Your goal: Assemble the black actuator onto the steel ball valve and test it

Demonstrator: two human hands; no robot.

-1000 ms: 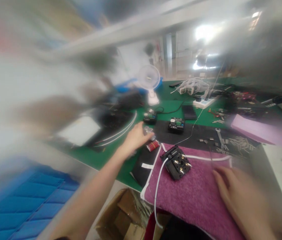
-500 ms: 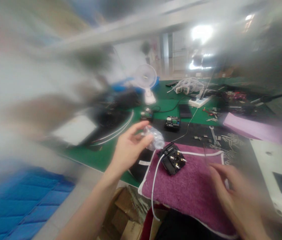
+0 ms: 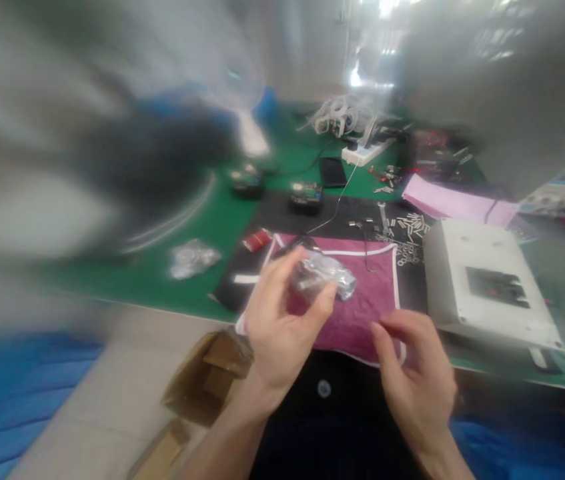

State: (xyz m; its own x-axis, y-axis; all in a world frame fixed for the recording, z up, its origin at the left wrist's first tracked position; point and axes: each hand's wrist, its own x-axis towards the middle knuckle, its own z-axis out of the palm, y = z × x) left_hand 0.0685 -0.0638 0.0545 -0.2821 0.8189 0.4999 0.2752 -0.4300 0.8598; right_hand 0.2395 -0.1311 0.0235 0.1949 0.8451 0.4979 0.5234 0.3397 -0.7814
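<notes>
Gripping 1 clear bag (image 3: 335, 272) over purple cloth (image 3: 349, 320): left hand (image 3: 279, 323); right hand (image 3: 415, 373) has fingers curled, cannot tell if closed.

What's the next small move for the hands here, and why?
Probably bring the right hand to the free end of the clear, crinkled plastic bag. The left hand grips the bag over the purple, white-edged cloth; the right is close by with nothing visible in its fingers, so it seems free to help open it.
</notes>
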